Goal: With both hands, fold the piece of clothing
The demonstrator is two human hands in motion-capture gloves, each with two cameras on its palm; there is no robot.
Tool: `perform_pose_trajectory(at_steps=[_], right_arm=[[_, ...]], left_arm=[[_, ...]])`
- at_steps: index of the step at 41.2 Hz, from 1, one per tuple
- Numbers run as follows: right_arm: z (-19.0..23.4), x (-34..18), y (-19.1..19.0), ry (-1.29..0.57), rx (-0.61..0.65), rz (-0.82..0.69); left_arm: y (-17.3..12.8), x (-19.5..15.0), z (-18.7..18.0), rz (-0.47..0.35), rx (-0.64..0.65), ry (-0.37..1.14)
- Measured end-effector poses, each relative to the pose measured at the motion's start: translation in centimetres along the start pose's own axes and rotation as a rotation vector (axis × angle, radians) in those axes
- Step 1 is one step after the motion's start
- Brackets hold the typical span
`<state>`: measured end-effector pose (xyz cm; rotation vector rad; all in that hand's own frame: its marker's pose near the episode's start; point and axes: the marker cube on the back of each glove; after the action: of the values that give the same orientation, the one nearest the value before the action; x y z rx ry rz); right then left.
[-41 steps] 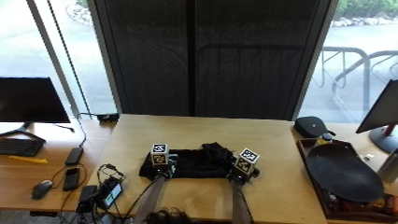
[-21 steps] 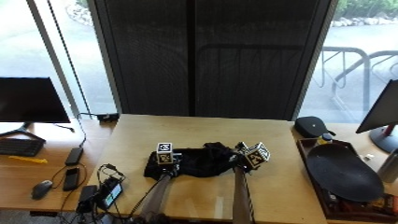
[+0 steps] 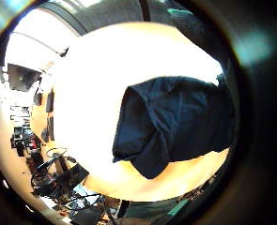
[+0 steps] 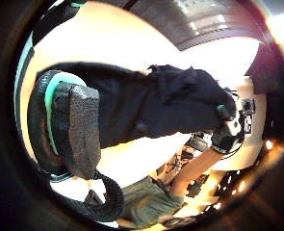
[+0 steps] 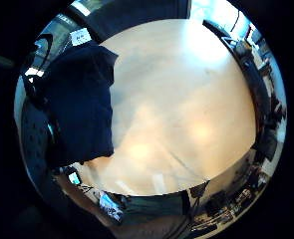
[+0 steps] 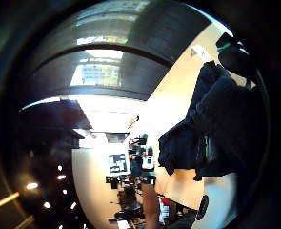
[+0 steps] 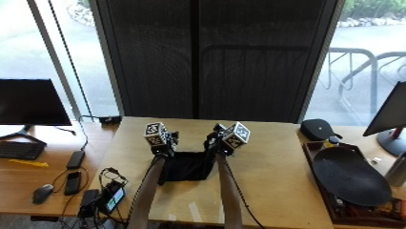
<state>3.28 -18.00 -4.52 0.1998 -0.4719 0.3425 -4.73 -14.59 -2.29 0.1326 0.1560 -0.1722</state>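
Outside view: the black fabric garment (image 7: 185, 166) lies on the light wooden desk (image 7: 273, 167), hanging between both raised hands toward the person. Left hand (image 7: 162, 142) and right hand (image 7: 218, 142) sit level at its far edge, equally near it. Left thumb side palm view shows fingers curled into the cloth at each end, so both hands appear to grip it.

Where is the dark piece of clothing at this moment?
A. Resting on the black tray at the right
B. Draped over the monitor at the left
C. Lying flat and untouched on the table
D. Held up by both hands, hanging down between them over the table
D: in the outside view the left hand and right hand each hold an upper corner of the dark piece of clothing, which hangs between the forearms over the table.
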Motion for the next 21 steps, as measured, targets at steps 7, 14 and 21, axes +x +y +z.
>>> perform_pose_trajectory(at_steps=[7, 14, 21], right_arm=[[1.7, -7.3, 3.5, 0.183, 0.052, -0.105], [6.5, -12.6, 6.7, 0.223, 0.014, -0.223], [10.5, -15.1, 9.6, 0.145, -0.076, -0.29]], left_arm=[[-1.0, -0.8, -5.2, 0.04, 0.168, 0.071], [-1.3, -2.0, -6.7, 0.001, 0.262, 0.048], [-1.0, -3.1, -6.8, -0.038, 0.287, 0.037]])
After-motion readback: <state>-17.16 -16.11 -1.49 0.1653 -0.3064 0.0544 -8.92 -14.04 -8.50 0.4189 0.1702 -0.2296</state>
